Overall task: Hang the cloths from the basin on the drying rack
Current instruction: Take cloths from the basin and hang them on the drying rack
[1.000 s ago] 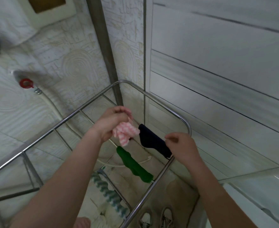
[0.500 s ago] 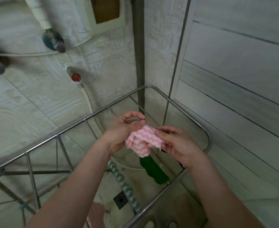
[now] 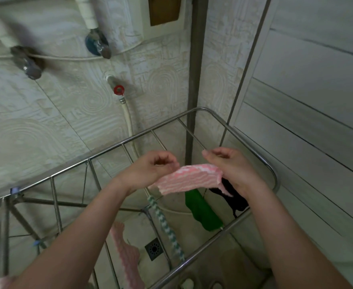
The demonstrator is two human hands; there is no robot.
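Observation:
A pink-and-white striped cloth (image 3: 189, 178) is stretched flat between my hands above the steel drying rack (image 3: 273, 174). My left hand (image 3: 152, 168) pinches its left edge and my right hand (image 3: 231, 167) pinches its right edge. Below it, cloths hang from the rack's bars: a black one (image 3: 235, 200) at the right, a green one (image 3: 202, 211) beside it, a green-and-white striped one (image 3: 167, 226) further left and a pink one (image 3: 127, 259) at the lower left. The basin is out of view.
The rack stands in a tiled corner, with the right wall (image 3: 317, 101) close by its rounded end. A tap with a red ring (image 3: 118, 89) and a white hose (image 3: 129, 124) are on the back wall. A floor drain (image 3: 153, 248) lies under the rack.
The bunched pink striped cloth has been pulled open and spread flat between both hands. My right hand came off the black cloth and took the pink one. The view tilted upward.

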